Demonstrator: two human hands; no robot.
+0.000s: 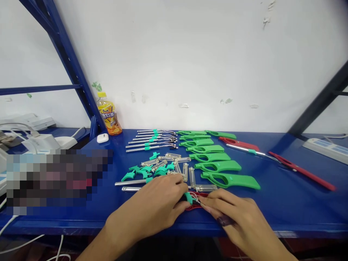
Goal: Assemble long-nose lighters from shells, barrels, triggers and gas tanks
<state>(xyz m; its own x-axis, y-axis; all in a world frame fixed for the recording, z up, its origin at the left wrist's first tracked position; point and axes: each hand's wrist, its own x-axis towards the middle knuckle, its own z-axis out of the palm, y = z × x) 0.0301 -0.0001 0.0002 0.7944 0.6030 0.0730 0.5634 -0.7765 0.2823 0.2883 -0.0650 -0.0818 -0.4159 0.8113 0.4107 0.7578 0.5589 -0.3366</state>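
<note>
Near the front edge, both hands work at a red lighter casing (194, 208), partly hidden by my fingers. My left hand (152, 204) is closed, pinching a teal trigger (188, 198) at the casing. My right hand (236, 214) grips the casing's right part, its thumb by thin white wires (195, 197) and a small black piece. A metal lighter tube (130, 189) sticks out left of my left hand. Just beyond the hands lie loose teal triggers (128, 176) and clear fuel tanks (191, 177).
Several metal tubes with wires (141, 148) and green lighter casings (231, 180) lie in rows behind. Red casings (301, 172) and a wired tube (240, 148) are at right. A drink bottle (110, 117), white earbud case (102, 138) and power strip (326, 149) stand on the blue table (272, 206).
</note>
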